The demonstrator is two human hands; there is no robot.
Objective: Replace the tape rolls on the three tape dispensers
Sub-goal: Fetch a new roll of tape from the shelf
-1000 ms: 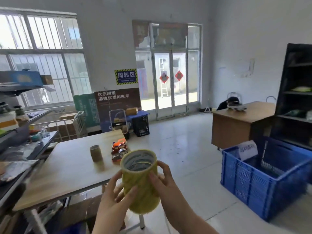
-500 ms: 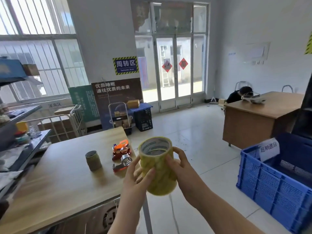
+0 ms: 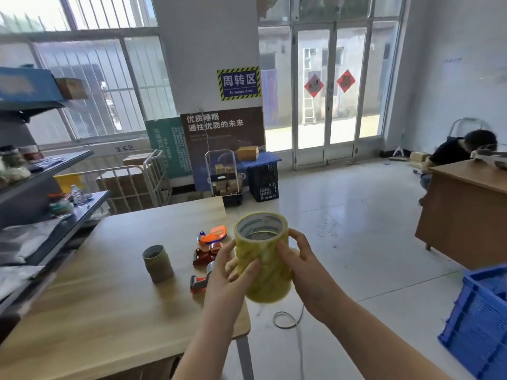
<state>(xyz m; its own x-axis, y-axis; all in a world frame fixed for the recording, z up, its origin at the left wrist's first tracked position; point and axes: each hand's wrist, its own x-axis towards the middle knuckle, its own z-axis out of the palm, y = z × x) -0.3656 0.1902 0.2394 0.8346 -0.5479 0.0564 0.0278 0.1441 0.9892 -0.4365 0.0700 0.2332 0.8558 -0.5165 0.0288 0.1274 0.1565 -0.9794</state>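
Left hand (image 3: pixel 230 272) and right hand (image 3: pixel 297 267) both grasp a yellow stack of tape rolls (image 3: pixel 262 256), fingers curled round its sides, open end tilted toward the camera. The stack is held in the air over the near right edge of the wooden counter (image 3: pixel 109 297). On the counter just left of the hands lie three tape dispensers: one orange (image 3: pixel 213 235), one dark red (image 3: pixel 204 255), one partly hidden behind the left hand (image 3: pixel 199 282). Further left stands a brown stack of empty cores (image 3: pixel 157 263), upright. A blue crate (image 3: pixel 477 322) sits on the floor at far right.
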